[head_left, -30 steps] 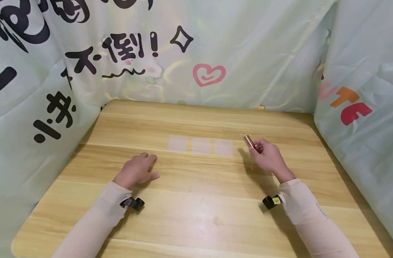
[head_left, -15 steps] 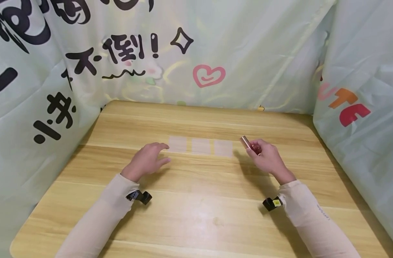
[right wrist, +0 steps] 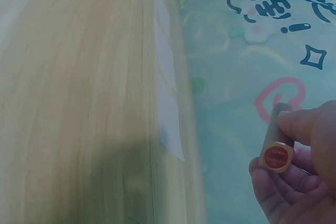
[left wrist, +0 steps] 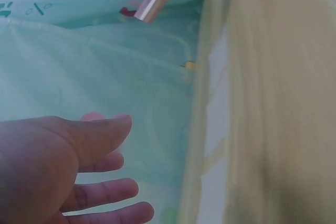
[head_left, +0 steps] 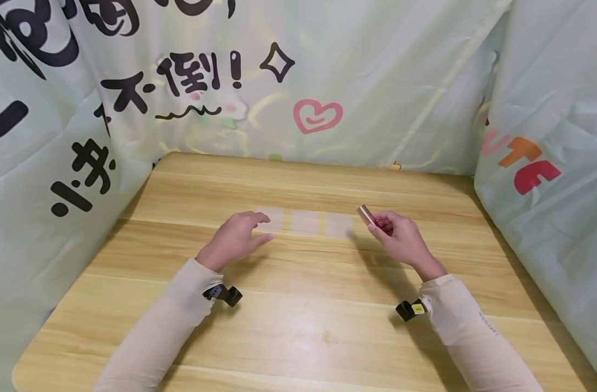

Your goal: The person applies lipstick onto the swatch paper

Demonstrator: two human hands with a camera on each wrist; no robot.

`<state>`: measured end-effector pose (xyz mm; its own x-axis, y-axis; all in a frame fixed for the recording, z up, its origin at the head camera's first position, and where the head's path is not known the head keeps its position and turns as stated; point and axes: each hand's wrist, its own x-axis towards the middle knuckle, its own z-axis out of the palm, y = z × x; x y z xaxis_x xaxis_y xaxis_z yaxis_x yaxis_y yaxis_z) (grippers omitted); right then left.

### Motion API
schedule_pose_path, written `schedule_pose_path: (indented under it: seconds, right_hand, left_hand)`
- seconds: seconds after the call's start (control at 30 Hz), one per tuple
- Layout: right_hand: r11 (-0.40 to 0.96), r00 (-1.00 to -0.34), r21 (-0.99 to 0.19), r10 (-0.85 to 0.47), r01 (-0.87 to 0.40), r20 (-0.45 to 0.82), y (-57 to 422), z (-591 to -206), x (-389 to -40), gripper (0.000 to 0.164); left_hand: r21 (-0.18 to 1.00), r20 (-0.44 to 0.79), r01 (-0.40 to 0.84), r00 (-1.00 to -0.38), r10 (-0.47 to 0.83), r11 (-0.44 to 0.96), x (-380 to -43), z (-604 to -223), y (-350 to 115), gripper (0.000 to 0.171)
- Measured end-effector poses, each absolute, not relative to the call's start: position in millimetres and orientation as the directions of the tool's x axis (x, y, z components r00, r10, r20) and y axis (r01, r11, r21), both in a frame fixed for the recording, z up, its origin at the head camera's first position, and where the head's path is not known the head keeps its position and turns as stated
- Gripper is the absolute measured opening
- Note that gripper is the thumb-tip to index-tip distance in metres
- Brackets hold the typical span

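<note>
Right of the frame's centre, the right hand [head_left: 401, 238] pinches a copper-coloured tube [head_left: 365, 214] above the table [head_left: 308, 316], thumb against fingers near one end — a hold that seems to leave the other end free. Left of centre, the left hand [head_left: 236, 237] holds nothing, thumb and fingers apart. Mid-frame lie three pale squares [head_left: 305, 222], their even gaps suggesting deliberate spacing.
</note>
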<state>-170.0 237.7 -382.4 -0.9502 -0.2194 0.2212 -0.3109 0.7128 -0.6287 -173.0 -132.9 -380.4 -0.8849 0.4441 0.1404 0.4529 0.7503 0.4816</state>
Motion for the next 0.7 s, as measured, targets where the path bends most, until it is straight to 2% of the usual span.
schedule_pose_path:
  seconds: [0.4, 0.7]
  right_hand:
    - [0.643, -0.955, -0.707, -0.217, -0.295, 0.201, 230, -380, -171, 0.031]
    - [0.593, -0.965, -0.767, -0.230, -0.244, 0.129, 228, -376, -169, 0.032]
  left_hand:
    - [0.511, 0.194, 0.484, -0.870, 0.453, 0.711, -183, -366, -111, 0.036]
    - [0.509, 0.156, 0.490, -0.861, 0.485, 0.707, -190, -361, -98, 0.040]
